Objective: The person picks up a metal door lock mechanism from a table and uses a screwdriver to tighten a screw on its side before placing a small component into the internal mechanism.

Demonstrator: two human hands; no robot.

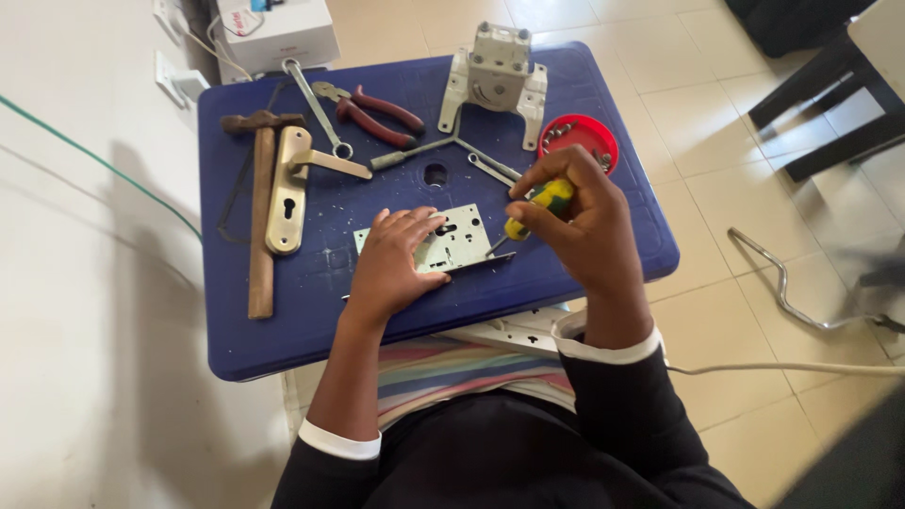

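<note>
A grey metal lock case (459, 234) lies flat on the blue plastic table (283, 320). My left hand (391, 264) presses down on its left part, fingers spread over the plate. My right hand (575, 221) is closed round a screwdriver with a yellow and green handle (542, 203); its tip points down-left at the right end of the lock case.
On the table: a wooden-handled hammer (261, 203), a brass door handle plate (290, 184), a spanner (316, 108), red-handled pliers (372, 111), a grey metal housing (495, 80), a red dish of screws (578, 139). A white box (273, 33) stands behind. A bent metal bar (787, 287) lies on the tiled floor.
</note>
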